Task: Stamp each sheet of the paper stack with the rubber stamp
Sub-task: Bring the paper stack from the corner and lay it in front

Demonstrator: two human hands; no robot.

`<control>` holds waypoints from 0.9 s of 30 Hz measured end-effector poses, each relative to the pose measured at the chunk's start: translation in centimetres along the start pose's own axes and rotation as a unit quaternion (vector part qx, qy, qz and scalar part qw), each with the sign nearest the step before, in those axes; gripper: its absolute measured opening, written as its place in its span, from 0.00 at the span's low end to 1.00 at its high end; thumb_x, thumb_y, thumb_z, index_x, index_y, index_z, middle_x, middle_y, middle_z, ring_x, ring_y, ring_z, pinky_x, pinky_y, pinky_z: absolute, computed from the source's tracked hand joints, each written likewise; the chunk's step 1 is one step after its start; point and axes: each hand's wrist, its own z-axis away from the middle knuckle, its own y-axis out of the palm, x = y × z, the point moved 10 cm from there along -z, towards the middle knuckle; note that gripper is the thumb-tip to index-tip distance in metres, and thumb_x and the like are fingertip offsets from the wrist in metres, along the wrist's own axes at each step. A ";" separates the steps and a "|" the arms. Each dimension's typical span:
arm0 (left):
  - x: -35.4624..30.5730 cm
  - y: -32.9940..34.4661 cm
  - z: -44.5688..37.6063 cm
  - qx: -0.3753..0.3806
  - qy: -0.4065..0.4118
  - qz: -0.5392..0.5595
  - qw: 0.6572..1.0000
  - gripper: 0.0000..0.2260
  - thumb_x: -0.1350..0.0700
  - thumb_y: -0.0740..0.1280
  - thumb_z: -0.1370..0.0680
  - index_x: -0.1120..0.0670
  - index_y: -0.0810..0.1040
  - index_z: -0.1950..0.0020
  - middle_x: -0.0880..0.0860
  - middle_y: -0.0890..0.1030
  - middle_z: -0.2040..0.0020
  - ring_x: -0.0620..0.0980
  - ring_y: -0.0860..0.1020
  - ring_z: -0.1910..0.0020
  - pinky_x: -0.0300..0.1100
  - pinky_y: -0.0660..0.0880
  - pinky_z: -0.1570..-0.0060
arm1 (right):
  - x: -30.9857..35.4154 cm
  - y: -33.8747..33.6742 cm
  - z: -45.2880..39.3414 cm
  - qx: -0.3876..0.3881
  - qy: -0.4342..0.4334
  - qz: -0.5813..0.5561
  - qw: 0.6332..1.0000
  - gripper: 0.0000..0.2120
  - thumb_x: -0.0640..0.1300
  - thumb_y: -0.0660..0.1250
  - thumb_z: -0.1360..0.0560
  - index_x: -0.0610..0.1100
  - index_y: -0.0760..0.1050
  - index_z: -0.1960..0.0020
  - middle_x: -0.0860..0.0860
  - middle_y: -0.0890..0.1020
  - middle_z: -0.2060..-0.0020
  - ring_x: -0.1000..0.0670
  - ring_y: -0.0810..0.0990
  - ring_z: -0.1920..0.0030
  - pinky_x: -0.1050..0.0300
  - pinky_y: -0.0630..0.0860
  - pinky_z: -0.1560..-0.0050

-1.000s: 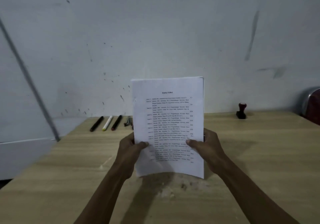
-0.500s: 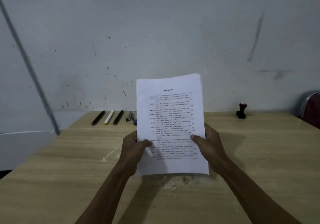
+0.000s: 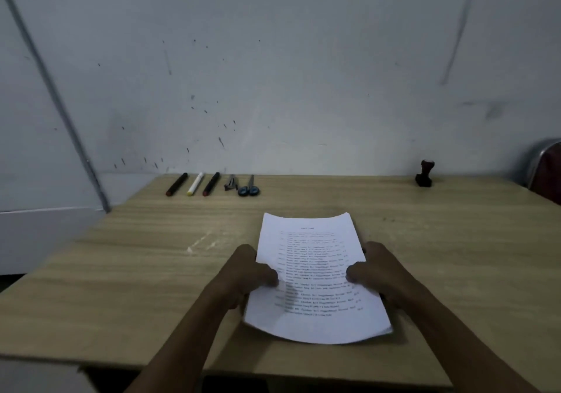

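A stack of white printed sheets [image 3: 315,259] lies tilted nearly flat just above the wooden table [image 3: 151,271], its top edge pointing away from me. My left hand [image 3: 246,274] grips its left edge with the thumb on the top sheet. My right hand [image 3: 376,271] grips the right edge the same way. The rubber stamp [image 3: 424,174], dark with a round knob, stands upright at the table's far right, near the wall, well away from both hands.
Three markers [image 3: 194,183], a small metal clip [image 3: 230,183] and blue-handled scissors [image 3: 249,187] lie in a row along the far edge at left. A chair back [image 3: 546,167] shows at the far right. The wall rises right behind the table.
Both hands have lowered the stack from upright in front of me to nearly flat over the table. The view has tipped down, and the scissors have come into sight.
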 end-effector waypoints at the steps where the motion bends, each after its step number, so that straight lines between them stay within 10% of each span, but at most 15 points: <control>1: 0.0 0.0 0.2 -0.001 0.005 -0.019 1.000 0.10 0.65 0.74 0.35 0.56 0.75 0.63 0.50 0.80 0.65 0.44 0.79 0.68 0.34 0.73 0.76 | -0.2 0.0 0.3 0.001 0.004 0.017 1.000 0.06 0.37 0.67 0.35 0.46 0.78 0.60 0.54 0.85 0.66 0.53 0.84 0.65 0.51 0.82 0.59; 15: 0.2 -0.5 1.9 -0.033 -0.012 -0.317 0.948 0.26 0.42 0.74 0.37 0.50 0.63 0.50 0.48 0.70 0.55 0.50 0.74 0.54 0.43 0.73 0.59 | -0.2 -1.4 2.9 -0.040 0.060 0.196 0.978 0.15 0.50 0.70 0.33 0.48 0.69 0.52 0.53 0.77 0.57 0.50 0.78 0.56 0.57 0.69 0.64; 27: 0.1 -0.2 2.1 -0.036 0.004 -0.291 0.956 0.24 0.45 0.75 0.35 0.52 0.67 0.49 0.49 0.71 0.55 0.51 0.75 0.53 0.43 0.72 0.59 | -1.1 -1.1 2.8 -0.059 0.053 0.224 0.971 0.18 0.55 0.68 0.33 0.48 0.69 0.49 0.52 0.76 0.56 0.49 0.78 0.55 0.58 0.69 0.63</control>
